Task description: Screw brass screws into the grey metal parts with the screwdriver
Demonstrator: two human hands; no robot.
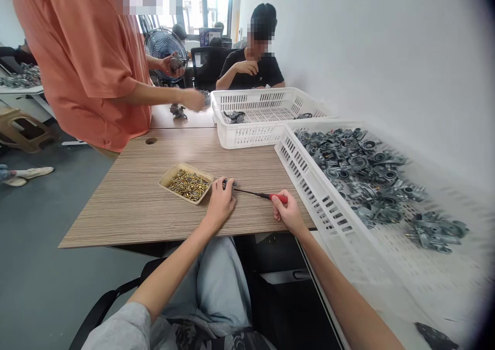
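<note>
My left hand (221, 201) is closed around a small grey metal part (233, 184) on the wood-grain table, and covers most of it. In my right hand (286, 209) is a screwdriver (266, 196) with a red and black handle, gripped at its handle end. Its thin dark shaft points left and reaches the part at my left fingers; the tip itself is hidden there. Just left of my left hand sits a shallow beige tray (164, 181) full of small brass-coloured screws.
A white plastic crate (309, 185) of grey metal castings stands on the right. Behind it another white crate (247, 136) holds a few parts. A person in an orange shirt (93, 66) handles parts at the left; another person in black (251, 71) sits across.
</note>
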